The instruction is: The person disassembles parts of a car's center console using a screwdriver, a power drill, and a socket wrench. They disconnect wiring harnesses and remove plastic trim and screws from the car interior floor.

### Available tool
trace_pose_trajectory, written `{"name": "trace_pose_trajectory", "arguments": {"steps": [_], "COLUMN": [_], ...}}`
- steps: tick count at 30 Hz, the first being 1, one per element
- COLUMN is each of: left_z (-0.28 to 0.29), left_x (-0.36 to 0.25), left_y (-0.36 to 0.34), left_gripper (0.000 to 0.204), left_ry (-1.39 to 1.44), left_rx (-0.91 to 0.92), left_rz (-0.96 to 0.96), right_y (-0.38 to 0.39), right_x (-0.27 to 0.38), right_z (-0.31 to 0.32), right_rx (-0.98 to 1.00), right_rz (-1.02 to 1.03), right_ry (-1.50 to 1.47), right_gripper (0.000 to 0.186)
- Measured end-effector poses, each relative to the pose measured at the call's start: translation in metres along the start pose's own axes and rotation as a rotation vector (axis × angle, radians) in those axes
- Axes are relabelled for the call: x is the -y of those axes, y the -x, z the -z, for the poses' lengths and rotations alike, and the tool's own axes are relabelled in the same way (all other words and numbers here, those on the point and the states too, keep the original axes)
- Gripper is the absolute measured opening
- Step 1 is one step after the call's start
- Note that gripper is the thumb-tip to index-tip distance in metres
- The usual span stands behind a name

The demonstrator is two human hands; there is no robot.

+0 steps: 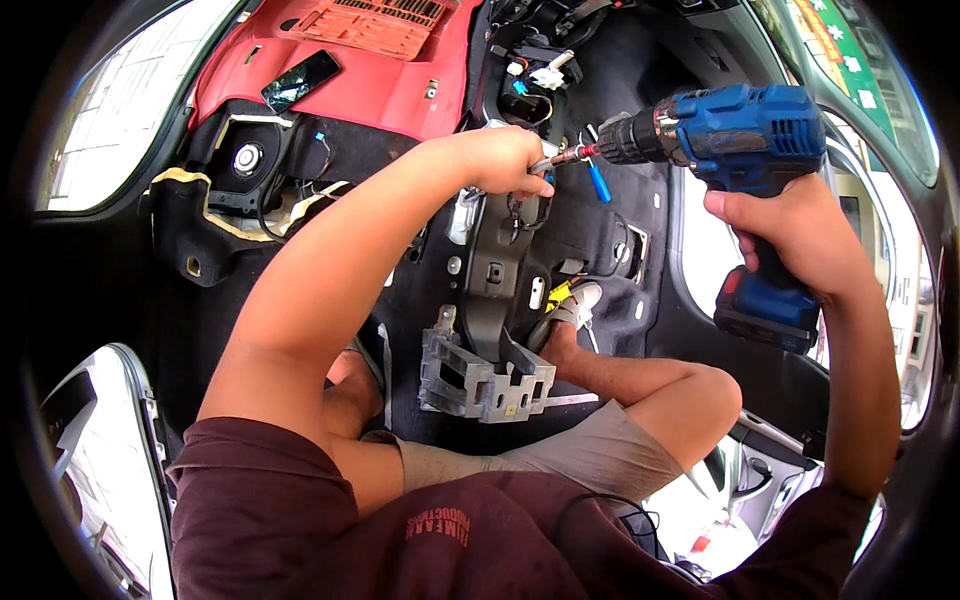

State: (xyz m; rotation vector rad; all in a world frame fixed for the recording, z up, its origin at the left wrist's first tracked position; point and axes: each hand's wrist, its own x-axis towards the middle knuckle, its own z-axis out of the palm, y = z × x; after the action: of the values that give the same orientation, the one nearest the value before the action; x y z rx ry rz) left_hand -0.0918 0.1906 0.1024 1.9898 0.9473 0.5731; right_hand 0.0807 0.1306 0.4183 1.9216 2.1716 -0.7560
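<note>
My right hand [805,225] grips the handle of a blue cordless drill [745,125], holding it level with the chuck pointing left. From the chuck runs a long driver bit [570,156] with red rings and a silver end. The fingers of my left hand [515,162] are closed round that silver end; its very tip is hidden by the hand. Below the hands lies the dark centre console frame [492,255] of a stripped car interior. A tool with a blue handle [599,182] lies just below the drill's chuck.
A grey metal bracket [485,380] stands between my legs. Loose connectors and wires [548,75] stick up beyond my left hand. At the far left, a phone [300,80] and an orange tool case [385,30] lie on a red panel [250,75]; a round speaker [248,158] is nearer.
</note>
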Motion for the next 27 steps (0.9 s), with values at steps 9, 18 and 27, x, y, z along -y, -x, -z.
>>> {"name": "trace_pose_trajectory", "arguments": {"steps": [9, 18, 27], "left_z": [0.001, 0.008, -0.001], "left_x": [0.014, 0.002, 0.009], "left_y": [-0.005, 0.01, 0.005], "left_gripper": [0.027, 0.034, 0.035], "left_ry": [0.029, -0.236, -0.173], "left_rx": [0.079, 0.064, -0.041], "left_rz": [0.039, 0.042, -0.019], "right_y": [-0.021, -0.029, -0.031], "right_x": [-0.003, -0.009, 0.002], "right_z": [0.005, 0.01, 0.009], "right_rx": [0.093, 0.133, 0.111], "right_rz": [-0.095, 0.028, -0.113], "right_ry": [-0.122, -0.015, -0.111], "right_gripper": [0.027, 0.028, 0.023]}}
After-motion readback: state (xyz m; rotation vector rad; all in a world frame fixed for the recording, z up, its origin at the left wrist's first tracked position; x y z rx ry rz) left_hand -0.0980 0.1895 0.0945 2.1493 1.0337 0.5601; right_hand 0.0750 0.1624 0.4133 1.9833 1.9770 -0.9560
